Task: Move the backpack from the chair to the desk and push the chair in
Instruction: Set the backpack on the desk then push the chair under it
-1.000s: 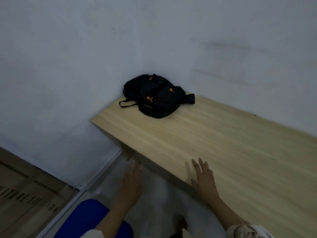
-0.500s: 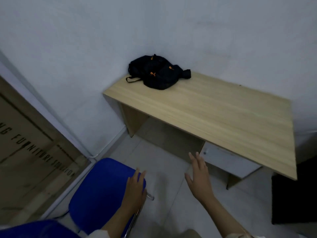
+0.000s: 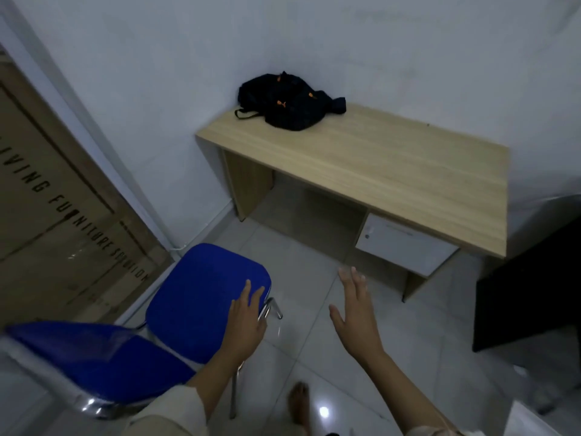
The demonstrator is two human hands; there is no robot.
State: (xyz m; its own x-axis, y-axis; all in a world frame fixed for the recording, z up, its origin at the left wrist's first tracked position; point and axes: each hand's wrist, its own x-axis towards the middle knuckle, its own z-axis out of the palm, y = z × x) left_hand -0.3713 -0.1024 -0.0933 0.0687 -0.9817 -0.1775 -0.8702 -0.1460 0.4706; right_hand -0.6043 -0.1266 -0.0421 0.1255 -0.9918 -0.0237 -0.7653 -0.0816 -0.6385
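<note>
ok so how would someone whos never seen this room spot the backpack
Find the light wooden desk in the room's corner. The backpack lies at its far left end against the walls: a slumped black bag with small orange accents, the only thing on top.

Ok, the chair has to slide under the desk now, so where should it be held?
Probably the blue backrest top edge, gripped from behind with both hands: it is nearest the person, and the seat faces the desk opening, so a forward push should carry it under.
</note>
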